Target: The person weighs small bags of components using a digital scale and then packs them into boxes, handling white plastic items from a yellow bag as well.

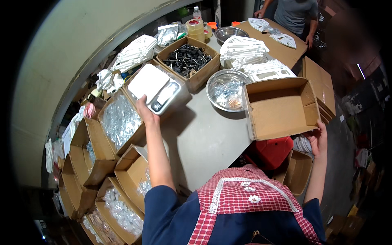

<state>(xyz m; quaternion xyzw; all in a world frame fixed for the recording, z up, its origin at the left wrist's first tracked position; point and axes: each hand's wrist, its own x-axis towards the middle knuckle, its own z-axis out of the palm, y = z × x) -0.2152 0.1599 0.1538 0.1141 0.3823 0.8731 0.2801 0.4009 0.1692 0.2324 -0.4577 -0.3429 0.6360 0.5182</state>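
Observation:
My left hand grips the near edge of a white digital scale, with the fingers partly hidden beneath it. The scale has a flat square plate and a small display panel, and it looks tilted above the grey table. Over at the right, my right hand holds an open cardboard box by its near right corner. The plain brown bottom of that box faces up. A metal bowl with small bagged parts sits just left of the box, partly behind it.
A carton of black parts stands beyond the scale. White plastic frames are stacked at the back. Several cartons with clear bags line the left. A red stool is below the table's right edge. Another person stands far right.

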